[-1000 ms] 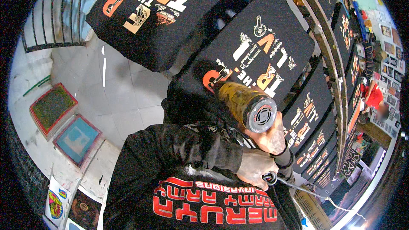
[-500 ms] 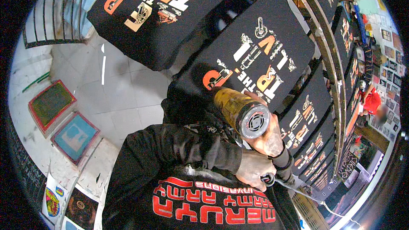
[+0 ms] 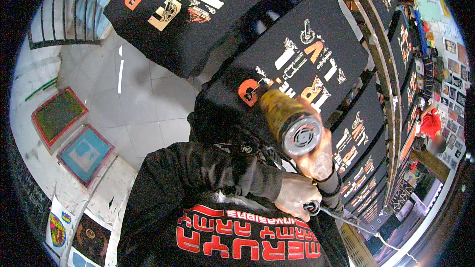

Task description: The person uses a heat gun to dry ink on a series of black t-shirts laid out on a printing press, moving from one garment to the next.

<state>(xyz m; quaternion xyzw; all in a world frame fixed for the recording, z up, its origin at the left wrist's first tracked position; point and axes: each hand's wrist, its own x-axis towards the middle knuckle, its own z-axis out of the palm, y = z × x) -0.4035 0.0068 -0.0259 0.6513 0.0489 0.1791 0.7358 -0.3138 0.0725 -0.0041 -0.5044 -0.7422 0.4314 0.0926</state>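
Right hand (image 3: pixel 319 155) grips a heat gun (image 3: pixel 289 121), fingers partly hidden. Left hand (image 3: pixel 294 195) closed on its cord (image 3: pixel 346 220). Printed black shirt (image 3: pixel 297 64) beneath, lower edge obscured.

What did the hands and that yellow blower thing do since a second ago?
The yellow heat gun slid a little left and up the black printed shirt, toward its orange lettering, carried by the right hand. Nothing was picked up or let go. The left hand stayed low by the gun's cord, and the framed screens on the floor kept their places.
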